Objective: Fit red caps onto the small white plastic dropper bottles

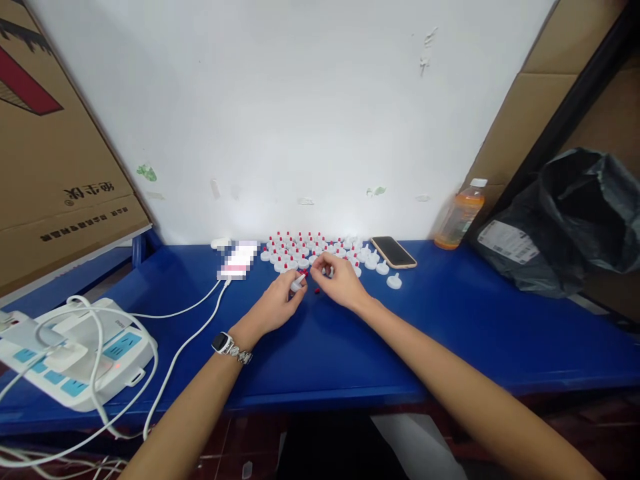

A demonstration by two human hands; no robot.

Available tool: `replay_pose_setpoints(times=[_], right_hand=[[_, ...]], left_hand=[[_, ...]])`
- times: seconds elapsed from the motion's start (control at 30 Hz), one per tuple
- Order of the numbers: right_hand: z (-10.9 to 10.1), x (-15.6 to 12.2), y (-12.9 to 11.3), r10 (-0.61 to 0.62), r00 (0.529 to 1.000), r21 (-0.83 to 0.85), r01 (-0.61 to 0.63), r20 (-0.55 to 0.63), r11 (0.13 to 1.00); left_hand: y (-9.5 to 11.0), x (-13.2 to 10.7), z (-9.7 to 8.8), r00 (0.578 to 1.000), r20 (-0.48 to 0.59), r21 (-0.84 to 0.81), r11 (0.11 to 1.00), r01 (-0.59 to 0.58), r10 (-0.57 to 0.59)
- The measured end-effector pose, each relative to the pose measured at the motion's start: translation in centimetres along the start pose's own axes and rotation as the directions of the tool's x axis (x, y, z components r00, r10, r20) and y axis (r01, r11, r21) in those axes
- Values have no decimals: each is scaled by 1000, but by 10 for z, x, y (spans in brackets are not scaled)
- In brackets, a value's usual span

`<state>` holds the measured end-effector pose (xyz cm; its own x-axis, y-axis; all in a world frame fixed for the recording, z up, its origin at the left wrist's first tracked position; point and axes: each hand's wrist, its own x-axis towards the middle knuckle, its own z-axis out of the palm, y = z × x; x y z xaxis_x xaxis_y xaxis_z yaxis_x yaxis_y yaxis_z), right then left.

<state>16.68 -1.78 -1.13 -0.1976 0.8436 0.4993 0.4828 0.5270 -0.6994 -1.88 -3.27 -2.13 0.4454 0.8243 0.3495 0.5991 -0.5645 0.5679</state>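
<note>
My left hand (280,300) is closed around a white nozzle cap (299,283), whose pointed spout tilts up to the right and shows no red tip. Just right of it, my right hand (338,279) has thumb and forefinger pinched together; whatever they hold, if anything, is too small to make out. Small red tips (303,272) show between the two hands, and a loose red tip (317,291) lies on the blue table (360,353) below them. Behind my hands stand many white nozzle caps with red tips (285,252). Bare white nozzle caps (394,281) stand to the right.
A phone (394,252) lies right of the caps, with an orange drink bottle (460,215) and black plastic bag (545,227) beyond. At left are a power strip (80,360), white cables (193,340) and a blurred device (239,260). A white wall (310,120) closes the back.
</note>
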Motion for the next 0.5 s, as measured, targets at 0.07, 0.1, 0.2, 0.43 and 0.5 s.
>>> replay_pose_setpoints(times=[0.07,0.1,0.2,0.43,0.5], right_hand=[[5,0,-1,94,994,214,-79,-62,974],[8,-1,-2,111,992,273,-90,-61,958],[16,-6,-7,80,996,286,-64,-43,956],[20,-11,-18,72,979,226,-28,-189,974],[19,-11,-18,103,975,251,-51,-199,967]], left_hand=[[1,0,5,1000,8,-3,1000,8,-8],[1,0,7,1000,10,-4,1000,17,-17],[0,0,11,999,19,-16,999,40,-40],[9,-1,11,999,-11,-59,998,38,-39],[12,-1,10,998,-29,-52,997,55,-57]])
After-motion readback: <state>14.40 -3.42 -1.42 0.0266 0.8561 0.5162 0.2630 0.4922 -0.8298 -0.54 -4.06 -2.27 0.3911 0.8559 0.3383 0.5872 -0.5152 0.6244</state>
